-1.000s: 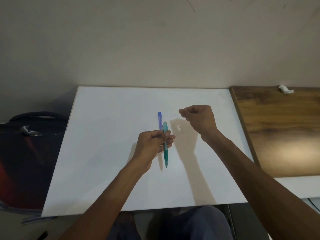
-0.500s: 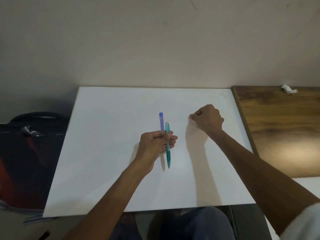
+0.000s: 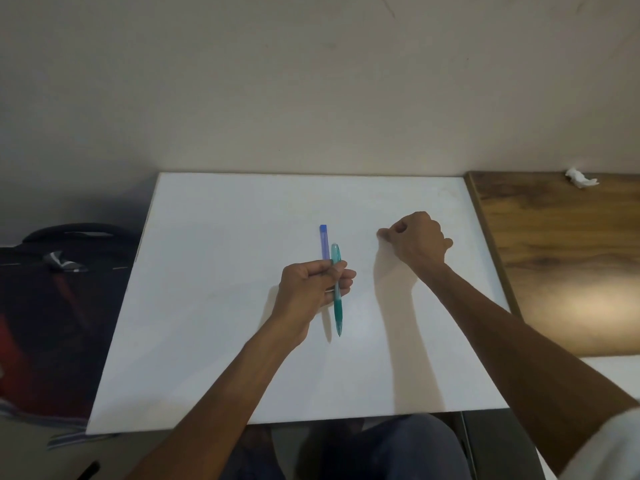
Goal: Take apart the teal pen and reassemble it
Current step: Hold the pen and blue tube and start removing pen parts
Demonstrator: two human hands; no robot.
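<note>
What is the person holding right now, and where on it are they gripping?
The left hand grips the teal pen around its middle. Whether the right hand's curled fingers pinch anything cannot be told.

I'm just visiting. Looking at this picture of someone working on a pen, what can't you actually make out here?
All in the head view:
- Whether the right hand pinches a small pen part: its curled fingers hide it.
- The middle of the teal pen: the left hand covers it.
- The lower end of the blue stick: hidden behind the left hand.
- The white crumpled scrap on the wooden table: too small to identify.
</note>
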